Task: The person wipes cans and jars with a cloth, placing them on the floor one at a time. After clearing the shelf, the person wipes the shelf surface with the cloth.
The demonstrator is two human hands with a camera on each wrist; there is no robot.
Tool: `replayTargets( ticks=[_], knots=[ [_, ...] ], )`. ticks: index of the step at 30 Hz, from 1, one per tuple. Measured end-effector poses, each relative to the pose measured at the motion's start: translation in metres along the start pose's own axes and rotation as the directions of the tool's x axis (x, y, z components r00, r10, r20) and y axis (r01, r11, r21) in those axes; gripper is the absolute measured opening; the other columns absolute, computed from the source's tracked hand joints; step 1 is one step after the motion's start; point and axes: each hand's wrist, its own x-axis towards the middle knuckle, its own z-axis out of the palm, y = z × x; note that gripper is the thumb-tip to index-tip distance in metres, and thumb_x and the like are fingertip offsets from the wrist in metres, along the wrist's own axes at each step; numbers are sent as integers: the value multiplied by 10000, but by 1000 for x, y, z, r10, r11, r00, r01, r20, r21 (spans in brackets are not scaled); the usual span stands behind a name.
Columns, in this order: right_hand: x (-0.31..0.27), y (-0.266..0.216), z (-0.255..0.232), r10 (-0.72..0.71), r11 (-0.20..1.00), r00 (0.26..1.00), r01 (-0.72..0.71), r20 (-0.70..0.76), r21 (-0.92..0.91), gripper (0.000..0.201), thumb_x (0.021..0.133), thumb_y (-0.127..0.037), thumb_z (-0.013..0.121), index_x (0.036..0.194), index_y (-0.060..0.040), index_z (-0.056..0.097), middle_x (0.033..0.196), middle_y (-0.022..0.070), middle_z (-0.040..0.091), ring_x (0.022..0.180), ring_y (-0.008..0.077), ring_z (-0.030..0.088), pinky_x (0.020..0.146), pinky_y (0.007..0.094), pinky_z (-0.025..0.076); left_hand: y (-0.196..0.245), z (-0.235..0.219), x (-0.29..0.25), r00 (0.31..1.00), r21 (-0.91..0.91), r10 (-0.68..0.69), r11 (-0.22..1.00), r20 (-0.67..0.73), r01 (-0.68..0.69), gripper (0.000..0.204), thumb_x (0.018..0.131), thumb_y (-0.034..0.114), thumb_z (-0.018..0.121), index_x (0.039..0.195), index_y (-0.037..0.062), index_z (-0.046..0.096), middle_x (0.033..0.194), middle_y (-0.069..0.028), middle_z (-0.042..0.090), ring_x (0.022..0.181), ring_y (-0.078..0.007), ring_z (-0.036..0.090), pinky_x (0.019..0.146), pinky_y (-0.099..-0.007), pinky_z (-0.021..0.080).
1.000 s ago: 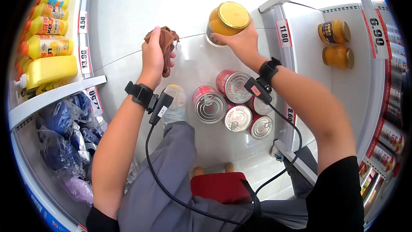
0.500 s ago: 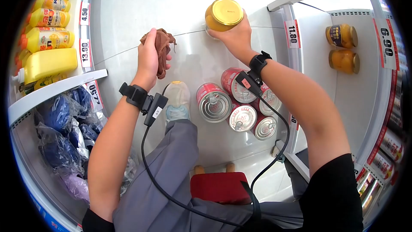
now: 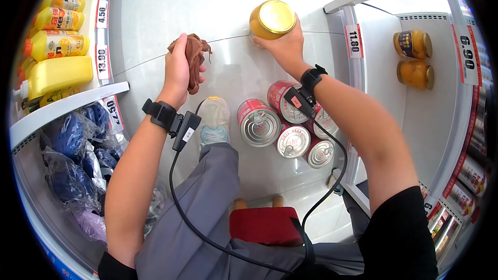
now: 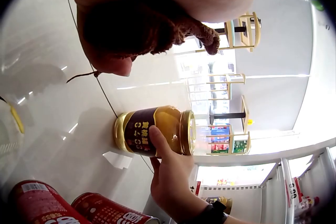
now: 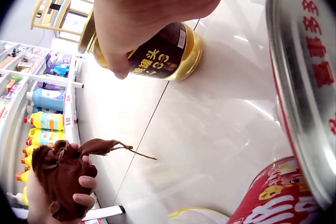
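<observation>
Glass jar [image 3: 260, 27] has golden lid [image 3: 276, 16], yellow content, dark label [image 4: 139, 129] with yellow letters. Right hand [image 3: 286, 46] grips it around side, beyond red cans [image 3: 294, 141]; if jar touches floor [image 3: 228, 62], I cannot tell. Left hand [image 3: 177, 71] is grasping crumpled brown cloth [image 3: 194, 61].

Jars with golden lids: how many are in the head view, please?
3. One jar is in the right hand; a second jar and a third jar are side by side on the right shelf. More may be hidden.
</observation>
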Motion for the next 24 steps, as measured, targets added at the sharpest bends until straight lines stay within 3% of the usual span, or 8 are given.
replayTargets(
  ticks=[13, 15, 16, 18, 20, 22, 23, 24],
  knots=[
    [-7, 8, -2, -6, 999, 1000, 6, 9, 35, 844, 585, -201, 903, 1263, -32, 429, 1190, 133, 568, 1141, 283, 552, 998, 396, 446, -1, 1, -2, 1000, 25, -17, 1000, 12, 17, 493, 971, 535, 406, 1027, 89, 610, 806, -21, 606, 611, -114, 578, 459, -261, 486],
    [-3, 15, -9, 43, 992, 987, -61, 156, 110, 977, 579, -209, 903, 1357, 21, 358, 1299, 193, 510, 1234, 316, 494, 1066, 404, 396, -4, -1, 1, 999, 42, -19, 999, 35, 17, 531, 961, 577, 403, 1064, 104, 621, 843, -10, 618, 638, -106, 580, 478, -257, 483],
    [-9, 24, -15, 11, 995, 990, 4, 142, -103, 1117, 592, -208, 888, 1450, 69, 227, 1421, 255, 394, 1333, 356, 395, 1129, 408, 327, -8, -2, 4, 999, 47, -20, 999, 35, 18, 559, 953, 602, 394, 1046, 105, 631, 839, -8, 618, 643, -105, 579, 480, -261, 481],
    [-24, 36, -34, -60, 936, 996, 79, 66, -343, 1102, 643, -206, 861, 1479, 42, 187, 1343, 204, 486, 1207, 271, 532, 1028, 393, 432, -7, -1, 6, 996, 40, -78, 996, 46, 76, 574, 949, 621, 379, 1032, 120, 646, 821, 3, 618, 641, -101, 577, 482, -258, 473],
    [-30, 8, -87, 73, 941, 997, -63, 18, -333, 888, 703, -124, 787, 1428, 29, 298, 1236, 179, 549, 1057, 251, 603, 902, 375, 500, 1, 9, 2, 998, -29, -41, 999, 45, 42, 519, 966, 579, 391, 1010, 122, 634, 816, 6, 616, 617, -89, 571, 435, -249, 450],
    [-30, -18, -134, 252, 960, 965, -259, -73, -103, 651, 747, -65, 696, 1337, -11, 427, 1167, 159, 551, 943, 253, 624, 816, 356, 519, 5, 14, 2, 996, -88, -36, 995, 88, 44, 479, 974, 559, 389, 1055, 151, 628, 822, 17, 614, 629, -81, 570, 469, -244, 461],
    [-29, 0, -147, 41, 978, 954, -99, -297, -183, 463, 775, -20, 662, 1212, -48, 509, 987, 91, 556, 686, 170, 587, 627, 306, 499, 8, 20, 0, 995, -103, -29, 994, 93, 38, 475, 975, 555, 388, 1064, 152, 624, 830, 17, 614, 634, -84, 570, 477, -246, 462],
    [-25, 3, -167, 121, 962, 910, -206, -396, -178, 479, 784, -56, 678, 1228, -51, 497, 995, 91, 554, 742, 187, 589, 678, 328, 504, 10, 26, -2, 995, -119, -22, 992, 94, 33, 471, 976, 551, 388, 1073, 153, 619, 838, 18, 614, 639, -86, 569, 485, -248, 463]
  ],
)
